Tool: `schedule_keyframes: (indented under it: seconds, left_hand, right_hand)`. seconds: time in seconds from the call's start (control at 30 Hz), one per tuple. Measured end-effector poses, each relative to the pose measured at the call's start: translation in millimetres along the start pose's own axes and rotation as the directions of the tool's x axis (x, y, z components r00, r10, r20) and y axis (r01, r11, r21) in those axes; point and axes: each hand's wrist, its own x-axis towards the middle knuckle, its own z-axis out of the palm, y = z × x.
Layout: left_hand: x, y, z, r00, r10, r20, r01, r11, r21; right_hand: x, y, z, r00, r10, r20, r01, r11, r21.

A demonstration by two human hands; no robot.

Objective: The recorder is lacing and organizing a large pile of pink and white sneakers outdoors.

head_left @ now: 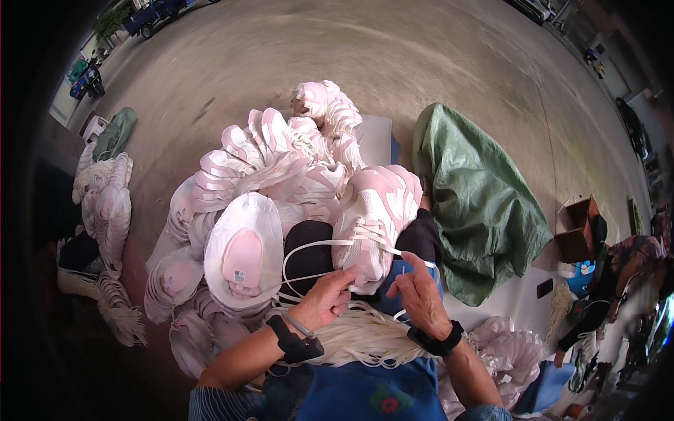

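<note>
A pink-and-white sneaker [371, 223] is lying on the person's lap, toe pointing away, propped against a black shoe form [307, 254]. A white shoelace [309, 247] is looping out from its eyelets and running back toward both hands. The left hand [324, 300] is pinching the lace end between thumb and forefingers, right against the shoe's near edge. The right hand [421, 293] is hovering just beside the heel, fingers loosely curled around the other lace end; the exact pinch cannot be told. Both wrists are wearing black straps. A bundle of white laces [365, 337] is resting across the lap under the hands. A heap of pink-and-white shoes [274, 161] is rising behind, with a green tarpaulin [477, 203] to its right.

Risk assessment: the slack loop could be snagging on the neighbouring shoes, pulling the lacing uneven, and the propped sneaker could be sliding off the lap.
</note>
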Motion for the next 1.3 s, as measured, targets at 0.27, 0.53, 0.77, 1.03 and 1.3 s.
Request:
schedule_keyframes:
  seconds: [0.27, 0.53, 0.77, 1.03, 1.3]
  left_hand:
    - [9, -7, 7, 0.993, 0.045, 0.111, -0.034, 0.994, -0.103]
    - [17, -5, 8, 0.993, 0.034, 0.11, -0.011, 0.98, -0.199]
    - [31, -5, 3, 0.985, 0.002, 0.171, 0.017, 0.994, -0.111]
    - [15, -3, 4, 0.999, 0.007, 0.038, -0.009, 0.999, 0.053]
    - [20, 0, 9, 1.0, -0.002, 0.027, 0.001, 0.998, 0.062]
  right_hand:
    - [31, -29, -21, 0.947, -0.315, 0.061, 0.316, 0.883, -0.346]
    - [50, 0, 15, 0.992, -0.126, 0.015, 0.127, 0.982, -0.137]
    - [64, 15, 8, 0.898, -0.44, 0.019, 0.397, 0.79, -0.467]
    - [85, 36, 37, 0.895, -0.392, 0.215, 0.442, 0.702, -0.559]
    - [110, 55, 47, 0.885, -0.438, 0.156, 0.456, 0.749, -0.482]
